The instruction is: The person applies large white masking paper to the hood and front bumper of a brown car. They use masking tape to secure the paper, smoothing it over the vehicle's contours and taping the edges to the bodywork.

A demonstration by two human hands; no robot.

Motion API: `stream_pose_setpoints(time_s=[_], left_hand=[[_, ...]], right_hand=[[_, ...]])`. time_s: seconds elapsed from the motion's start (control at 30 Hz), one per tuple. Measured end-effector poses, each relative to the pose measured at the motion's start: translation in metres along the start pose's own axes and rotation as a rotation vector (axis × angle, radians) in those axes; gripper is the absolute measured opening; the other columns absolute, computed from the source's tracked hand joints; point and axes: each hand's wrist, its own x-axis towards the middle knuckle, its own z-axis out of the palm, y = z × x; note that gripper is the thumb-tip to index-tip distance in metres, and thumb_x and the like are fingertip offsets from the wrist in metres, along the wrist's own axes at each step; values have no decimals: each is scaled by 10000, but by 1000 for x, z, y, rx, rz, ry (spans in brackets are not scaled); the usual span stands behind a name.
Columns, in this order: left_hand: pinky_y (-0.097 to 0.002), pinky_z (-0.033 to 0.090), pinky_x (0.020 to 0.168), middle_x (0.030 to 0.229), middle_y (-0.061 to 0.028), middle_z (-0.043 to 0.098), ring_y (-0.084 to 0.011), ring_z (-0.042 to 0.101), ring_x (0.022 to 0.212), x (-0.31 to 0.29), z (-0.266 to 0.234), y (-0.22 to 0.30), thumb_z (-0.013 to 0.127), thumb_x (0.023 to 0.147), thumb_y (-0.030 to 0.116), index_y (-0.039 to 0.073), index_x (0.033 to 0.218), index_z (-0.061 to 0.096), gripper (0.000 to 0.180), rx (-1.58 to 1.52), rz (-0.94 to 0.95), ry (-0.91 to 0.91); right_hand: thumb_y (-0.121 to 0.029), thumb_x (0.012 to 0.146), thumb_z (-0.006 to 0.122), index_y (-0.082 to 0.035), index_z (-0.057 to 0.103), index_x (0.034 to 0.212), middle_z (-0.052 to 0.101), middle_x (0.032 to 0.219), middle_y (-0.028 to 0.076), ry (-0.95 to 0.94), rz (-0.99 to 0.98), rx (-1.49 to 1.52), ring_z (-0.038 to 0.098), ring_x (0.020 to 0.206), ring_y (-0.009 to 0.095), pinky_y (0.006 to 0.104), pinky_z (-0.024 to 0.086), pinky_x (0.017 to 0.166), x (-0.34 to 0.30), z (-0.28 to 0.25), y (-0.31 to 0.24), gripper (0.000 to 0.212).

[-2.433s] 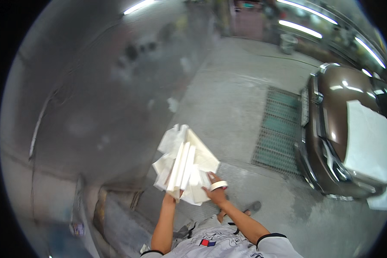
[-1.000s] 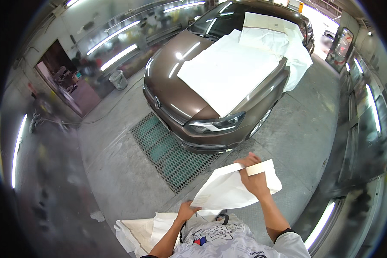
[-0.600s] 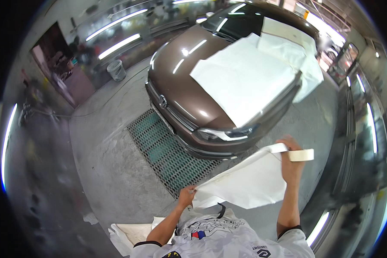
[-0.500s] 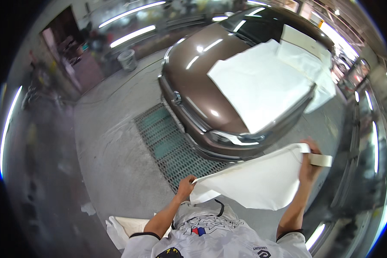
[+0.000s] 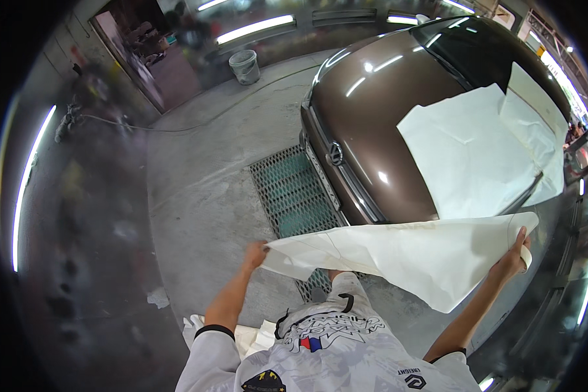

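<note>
A large sheet of white masking paper (image 5: 405,251) is stretched between my two hands in front of the brown car (image 5: 366,124). My left hand (image 5: 256,254) pinches its left corner, out over the floor grate. At the other end my right hand (image 5: 507,262) grips the paper, with a pale roll of masking tape (image 5: 526,259) against the palm side. The upper edge of the sheet hides the front corner of the car. More white paper (image 5: 470,153) covers the hood on the car's right side in my view, reaching toward the windshield.
A metal floor grate (image 5: 287,189) lies along the car's front bumper. Crumpled paper (image 5: 251,338) rests on the floor by my left side. A grey bucket (image 5: 244,67) stands at the far wall, with a hose (image 5: 202,124) running across the floor.
The sheet has been pulled wider and lies flatter in the air. My left hand has moved left and up, and my right hand rightward. The view has shifted, so the car sits farther right.
</note>
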Motion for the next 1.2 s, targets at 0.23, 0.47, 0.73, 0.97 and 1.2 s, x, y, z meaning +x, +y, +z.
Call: stream_pose_setpoints(time_s=[0.23,0.47,0.73,0.97,1.2], left_hand=[[-444,508,825,966,-188,698,-364,649,967,165,-138,-61,699,765,106,80,995,706,231,28,-135,127],[-432,505,837,1049,-180,687,-372,641,1001,387,-264,-42,712,737,108,72,1093,658,362,91,-93,329],[-440,486,811,997,-214,676,-394,646,937,663,-302,90,694,795,155,19,1046,646,290,-35,165,564],[-514,418,974,1119,-180,668,-393,614,1054,919,-284,254,584,918,188,67,1122,641,244,91,466,550],[-651,276,1051,1232,-149,595,-358,524,1201,1005,-169,506,569,917,185,117,1166,645,269,159,599,286]], right_hand=[[-291,900,702,33,646,1074,677,967,84,206,64,-141,625,872,175,295,509,761,15,106,127,372],[-219,879,725,21,651,1062,653,912,39,-225,309,-409,574,833,138,271,455,788,78,161,216,311],[-129,817,724,16,644,882,594,769,1,-279,473,-849,523,721,142,303,425,712,71,181,293,177],[-119,798,754,-28,622,806,595,652,28,200,838,-581,554,560,144,306,435,531,-48,257,327,160],[-125,872,687,1,590,791,606,589,104,653,1195,-413,578,465,231,374,473,456,-202,264,445,178]])
